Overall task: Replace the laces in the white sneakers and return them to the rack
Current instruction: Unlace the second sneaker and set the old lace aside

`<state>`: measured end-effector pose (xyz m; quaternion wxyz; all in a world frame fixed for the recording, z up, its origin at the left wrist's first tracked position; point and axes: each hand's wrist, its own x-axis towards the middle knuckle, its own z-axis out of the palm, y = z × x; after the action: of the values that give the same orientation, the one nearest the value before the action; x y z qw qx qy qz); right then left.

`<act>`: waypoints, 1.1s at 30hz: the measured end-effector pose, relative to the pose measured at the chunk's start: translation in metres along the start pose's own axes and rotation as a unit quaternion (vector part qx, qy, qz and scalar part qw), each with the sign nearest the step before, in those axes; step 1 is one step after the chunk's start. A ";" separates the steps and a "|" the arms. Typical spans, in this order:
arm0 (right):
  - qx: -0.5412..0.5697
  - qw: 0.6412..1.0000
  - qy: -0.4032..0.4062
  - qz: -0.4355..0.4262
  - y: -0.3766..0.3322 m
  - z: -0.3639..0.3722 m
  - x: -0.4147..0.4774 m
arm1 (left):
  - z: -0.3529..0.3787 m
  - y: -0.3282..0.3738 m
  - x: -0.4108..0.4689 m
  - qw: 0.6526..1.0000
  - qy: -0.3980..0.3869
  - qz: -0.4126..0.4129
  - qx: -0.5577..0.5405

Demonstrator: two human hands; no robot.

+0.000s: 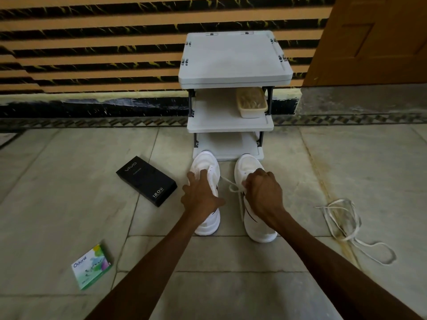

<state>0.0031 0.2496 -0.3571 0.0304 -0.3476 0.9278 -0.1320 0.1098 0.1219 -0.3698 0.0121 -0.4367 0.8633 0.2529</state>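
Note:
Two white sneakers stand side by side on the floor, toes toward the rack. My left hand lies over the left sneaker, fingers spread across its tongue area and thumb down the inner side. My right hand grips the right sneaker at its lacing, fingers curled. A white lace loops out between the two shoes from under that hand. The white three-shelf rack stands just beyond the toes, against the wall.
A loose pile of white laces lies on the floor to the right. A black phone box sits left of the shoes and a green-white small box nearer left. A lidded tub is on the middle shelf.

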 end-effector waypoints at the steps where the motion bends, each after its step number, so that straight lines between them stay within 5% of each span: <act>1: 0.013 1.000 0.007 0.018 0.003 0.000 0.003 | -0.001 -0.001 0.000 1.000 0.008 -0.007 -0.008; 6: 0.137 0.988 0.035 0.066 0.018 -0.002 0.009 | -0.010 -0.007 0.005 0.996 0.018 -0.039 -0.072; 14: -0.072 0.997 -0.031 -0.005 -0.004 -0.004 0.008 | -0.014 -0.010 0.002 0.995 0.009 -0.041 -0.088; 17: 0.163 0.984 -0.042 0.064 -0.002 -0.013 0.011 | -0.011 -0.006 0.001 0.996 0.010 -0.043 -0.074; 20: 0.394 0.907 -0.027 0.146 0.005 -0.041 0.012 | -0.005 -0.002 -0.001 0.998 -0.004 -0.041 -0.045; 25: 0.452 0.875 0.080 0.152 0.023 -0.076 0.010 | 0.003 0.017 -0.012 0.982 0.126 0.048 0.133; 28: 0.469 0.863 0.090 0.164 0.036 -0.083 0.006 | 0.002 0.035 -0.016 0.959 0.202 0.186 0.075; 30: 0.475 0.863 0.056 0.164 0.045 -0.082 0.004 | 0.003 0.049 -0.015 0.963 0.108 0.243 -0.054; 33: 0.478 0.858 0.019 0.189 0.058 -0.072 0.003 | 0.012 0.061 -0.014 0.964 -0.049 0.213 -0.149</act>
<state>-0.0468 0.3051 -0.3034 0.1993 -0.1055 0.7991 -0.5573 0.0698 0.1681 -0.3510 -0.0647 -0.2264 0.8873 0.3965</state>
